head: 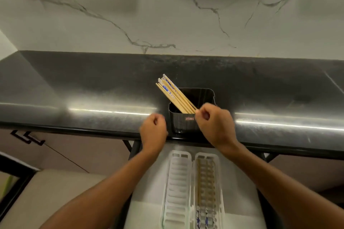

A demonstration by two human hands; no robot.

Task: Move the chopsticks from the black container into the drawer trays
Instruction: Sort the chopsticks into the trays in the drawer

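You have dim, warm light; bright glare streaks run along the tabletop front edge. Soft blur throughout, wide-angle bending toward the corners, trays below the tabletop overexposed.

No text can be read anywhere. A small reddish label sits on the front wall of the black container, but its print is too small and blurred to make out. Blue markings on the chopsticks look like pattern, possibly lettering.
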